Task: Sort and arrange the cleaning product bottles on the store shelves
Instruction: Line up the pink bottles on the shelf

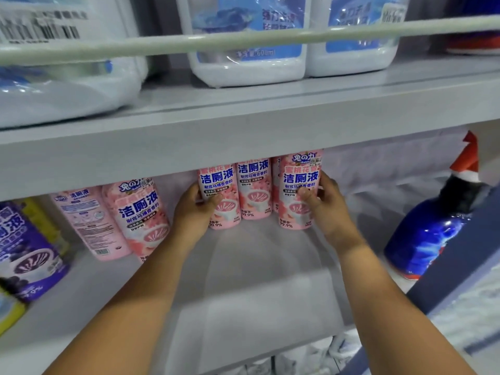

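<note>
The left hand [193,209] and right hand [323,205] are each gripping an outer pink bottle [219,196], best sliding together squarely, labels forward, bases flat on the shelf [257,266].

Head view, close in on store shelves

The single head-worn camera looks forward and slightly down into the middle shelf [259,272] from close by. The upper shelf's front edge [243,142] crosses the frame, both forearms reach in from the bottom, and wide-angle bending curves the rail [243,39] on top.
</note>
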Action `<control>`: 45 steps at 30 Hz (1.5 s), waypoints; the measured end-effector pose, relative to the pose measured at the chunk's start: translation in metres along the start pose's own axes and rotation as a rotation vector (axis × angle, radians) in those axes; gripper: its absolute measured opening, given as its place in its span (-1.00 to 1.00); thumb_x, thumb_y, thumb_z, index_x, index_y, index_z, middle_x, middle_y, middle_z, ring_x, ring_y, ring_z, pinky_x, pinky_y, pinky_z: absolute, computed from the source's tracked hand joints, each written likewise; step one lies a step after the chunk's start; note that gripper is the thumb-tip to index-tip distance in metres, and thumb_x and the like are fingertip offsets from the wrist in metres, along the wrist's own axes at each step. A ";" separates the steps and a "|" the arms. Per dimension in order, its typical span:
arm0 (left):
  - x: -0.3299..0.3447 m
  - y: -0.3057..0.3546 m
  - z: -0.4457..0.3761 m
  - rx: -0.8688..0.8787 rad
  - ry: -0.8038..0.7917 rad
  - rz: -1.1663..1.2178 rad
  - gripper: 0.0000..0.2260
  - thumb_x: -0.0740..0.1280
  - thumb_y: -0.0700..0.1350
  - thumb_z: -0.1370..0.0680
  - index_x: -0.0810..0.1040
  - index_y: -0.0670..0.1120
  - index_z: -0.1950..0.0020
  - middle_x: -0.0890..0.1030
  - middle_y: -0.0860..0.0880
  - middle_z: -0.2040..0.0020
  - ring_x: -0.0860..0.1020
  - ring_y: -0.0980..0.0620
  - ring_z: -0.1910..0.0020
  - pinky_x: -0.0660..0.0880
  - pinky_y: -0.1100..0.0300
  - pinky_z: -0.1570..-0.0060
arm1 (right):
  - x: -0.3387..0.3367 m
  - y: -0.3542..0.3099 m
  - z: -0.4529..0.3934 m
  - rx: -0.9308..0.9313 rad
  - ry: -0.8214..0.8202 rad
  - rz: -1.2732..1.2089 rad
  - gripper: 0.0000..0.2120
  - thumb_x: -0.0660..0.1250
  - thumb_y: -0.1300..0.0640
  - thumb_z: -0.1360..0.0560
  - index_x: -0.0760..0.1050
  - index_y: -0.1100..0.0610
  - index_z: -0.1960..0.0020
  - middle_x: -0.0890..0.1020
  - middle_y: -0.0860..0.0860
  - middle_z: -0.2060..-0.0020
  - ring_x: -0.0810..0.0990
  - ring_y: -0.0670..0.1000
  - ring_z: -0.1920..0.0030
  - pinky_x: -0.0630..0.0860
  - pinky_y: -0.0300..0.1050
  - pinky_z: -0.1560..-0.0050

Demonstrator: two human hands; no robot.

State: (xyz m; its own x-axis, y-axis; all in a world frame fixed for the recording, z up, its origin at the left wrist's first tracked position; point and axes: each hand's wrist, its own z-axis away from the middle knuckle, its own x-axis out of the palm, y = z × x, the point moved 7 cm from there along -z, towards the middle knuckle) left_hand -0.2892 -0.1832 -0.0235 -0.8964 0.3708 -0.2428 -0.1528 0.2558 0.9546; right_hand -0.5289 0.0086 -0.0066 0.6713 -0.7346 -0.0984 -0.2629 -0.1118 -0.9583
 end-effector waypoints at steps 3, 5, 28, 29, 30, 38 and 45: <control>-0.003 -0.004 -0.002 -0.012 0.049 0.002 -0.88 0.46 -0.09 -0.57 0.59 0.13 0.00 0.69 0.16 0.05 0.69 0.13 0.02 0.65 0.10 0.03 | 0.002 0.002 -0.002 0.001 0.002 -0.050 -0.63 0.38 0.22 -0.60 0.48 -0.01 -0.36 0.58 0.01 -0.21 0.65 -0.31 0.03 0.57 -0.39 0.15; -0.002 -0.003 -0.002 -0.003 0.039 -0.001 -0.88 0.44 -0.10 -0.58 0.59 0.11 -0.05 0.68 0.18 0.06 0.67 0.20 0.05 0.59 0.24 0.12 | 0.001 0.001 -0.002 -0.015 0.017 -0.034 -0.64 0.35 0.25 -0.61 0.47 0.02 -0.37 0.56 -0.05 -0.16 0.61 -0.39 0.08 0.52 -0.46 0.16; -0.007 0.009 0.022 -0.082 0.070 -0.155 -0.84 0.46 -0.10 -0.57 0.57 0.04 -0.12 0.62 0.05 -0.07 0.64 0.00 -0.11 0.57 0.16 -0.07 | 0.008 0.022 -0.003 -0.026 0.036 0.016 -0.67 0.32 0.09 -0.64 0.46 0.02 -0.39 0.61 -0.02 -0.25 0.65 -0.05 -0.17 0.62 -0.05 -0.20; -0.013 0.011 0.033 -0.094 0.069 -0.142 -0.75 0.46 -0.08 -0.57 0.55 0.00 -0.23 0.60 0.06 -0.12 0.61 0.04 -0.11 0.54 0.24 0.00 | 0.003 0.024 0.003 -0.023 0.116 0.021 -0.70 0.34 0.09 -0.63 0.48 0.04 -0.35 0.58 -0.02 -0.26 0.63 0.00 -0.18 0.59 0.03 -0.24; -0.020 0.014 0.044 -0.097 0.077 -0.109 -0.73 0.46 -0.08 -0.57 0.55 -0.01 -0.25 0.61 0.06 -0.15 0.60 0.06 -0.10 0.50 0.33 0.06 | -0.005 0.026 0.009 -0.027 0.230 0.029 -0.72 0.37 0.09 -0.61 0.47 0.02 -0.30 0.52 0.00 -0.26 0.62 0.03 -0.17 0.58 0.07 -0.25; -0.162 0.031 0.111 -0.008 0.399 0.209 -0.90 0.36 -0.22 -0.62 0.64 -0.06 0.01 0.73 -0.01 0.18 0.69 -0.03 0.25 0.63 0.14 0.22 | 0.091 -0.044 0.062 -0.221 -0.022 -0.110 -0.81 0.38 0.22 -0.58 0.50 -0.08 0.03 0.63 -0.08 0.19 0.61 -0.12 0.17 0.58 -0.13 0.06; -0.236 -0.011 0.096 0.020 0.515 0.110 -0.69 0.46 -0.22 -0.55 0.49 -0.13 -0.25 0.68 0.01 -0.07 0.67 0.12 0.01 0.60 -0.09 -0.18 | 0.239 -0.050 0.081 0.005 -0.509 0.004 -0.59 0.47 0.12 -0.54 0.43 -0.02 -0.33 0.60 -0.03 -0.17 0.61 -0.07 -0.08 0.61 -0.10 -0.02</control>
State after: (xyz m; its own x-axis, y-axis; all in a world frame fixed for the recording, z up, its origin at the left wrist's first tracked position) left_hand -0.0364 -0.1876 0.0065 -0.9959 -0.0885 -0.0200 -0.0424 0.2590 0.9650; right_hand -0.2986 -0.1072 -0.0042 0.9232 -0.3156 -0.2192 -0.2638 -0.1058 -0.9588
